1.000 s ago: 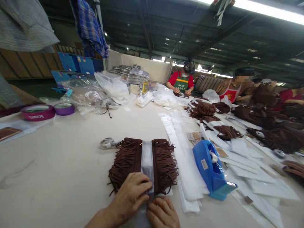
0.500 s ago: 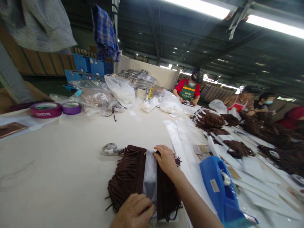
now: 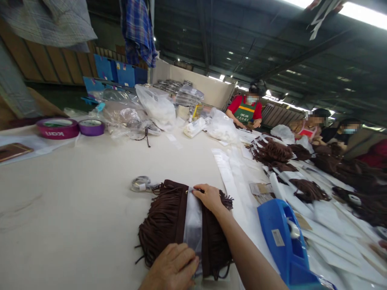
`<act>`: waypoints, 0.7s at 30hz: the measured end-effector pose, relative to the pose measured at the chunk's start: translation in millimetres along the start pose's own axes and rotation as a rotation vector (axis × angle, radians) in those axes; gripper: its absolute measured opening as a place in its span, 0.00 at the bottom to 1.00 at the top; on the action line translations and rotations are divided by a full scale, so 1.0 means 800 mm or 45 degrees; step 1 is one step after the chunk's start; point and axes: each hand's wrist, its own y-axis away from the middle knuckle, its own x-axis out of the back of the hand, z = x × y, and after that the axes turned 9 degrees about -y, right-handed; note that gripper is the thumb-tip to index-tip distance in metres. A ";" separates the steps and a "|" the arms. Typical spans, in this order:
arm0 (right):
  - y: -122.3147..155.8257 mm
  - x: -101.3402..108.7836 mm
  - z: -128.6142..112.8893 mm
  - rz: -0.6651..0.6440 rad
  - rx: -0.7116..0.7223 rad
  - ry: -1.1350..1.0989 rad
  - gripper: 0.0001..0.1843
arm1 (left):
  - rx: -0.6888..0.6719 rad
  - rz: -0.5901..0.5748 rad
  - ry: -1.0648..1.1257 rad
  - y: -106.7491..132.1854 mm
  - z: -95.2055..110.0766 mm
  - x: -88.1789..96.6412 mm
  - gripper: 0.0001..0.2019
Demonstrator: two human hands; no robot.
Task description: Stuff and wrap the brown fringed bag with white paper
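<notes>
A dark brown fringed bag (image 3: 166, 221) lies flat on the table, its fringes spread to both sides. A strip of translucent plastic film (image 3: 192, 219) runs down its middle. My right hand (image 3: 210, 197) grips the bag's far edge by the top of the film, with its fingers curled. At the near end, my left hand (image 3: 173, 266) has its fingers bent and pressed together on the film's lower part; its fingertips are partly hidden. A coiled, wrapped strap or cord (image 3: 141, 184) sticks out at the bag's far left corner.
A blue tape dispenser (image 3: 279, 241) stands right of my right forearm. Purple tape rolls (image 3: 57, 128) and a phone (image 3: 13, 152) lie at left. Plastic bags (image 3: 155, 106) sit at the back. Brown fringed pieces (image 3: 272, 150) and white sheets cover the right side, where co-workers (image 3: 246, 108) work.
The view has shifted slightly, so the background sits a little farther right and higher. Both hands stay at nearly the same places on the bag.
</notes>
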 end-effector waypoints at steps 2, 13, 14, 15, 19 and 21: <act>-0.005 -0.005 -0.005 0.009 -0.085 0.033 0.14 | -0.007 0.009 -0.006 0.000 -0.001 0.001 0.14; -0.020 -0.023 -0.010 0.124 -0.252 0.124 0.14 | 0.005 -0.092 0.044 -0.005 -0.002 0.012 0.17; -0.022 -0.023 -0.011 0.154 -0.248 0.121 0.13 | -0.001 -0.079 0.041 -0.005 -0.003 0.012 0.17; -0.024 -0.023 -0.012 0.181 -0.240 0.110 0.12 | -0.004 -0.063 0.039 -0.006 -0.004 0.012 0.18; -0.014 0.003 -0.020 0.315 -0.131 0.010 0.07 | -0.010 -0.095 0.066 -0.007 -0.005 0.012 0.15; 0.020 0.020 -0.019 0.409 -0.055 -0.033 0.09 | -0.002 -0.143 0.082 -0.007 -0.004 0.013 0.12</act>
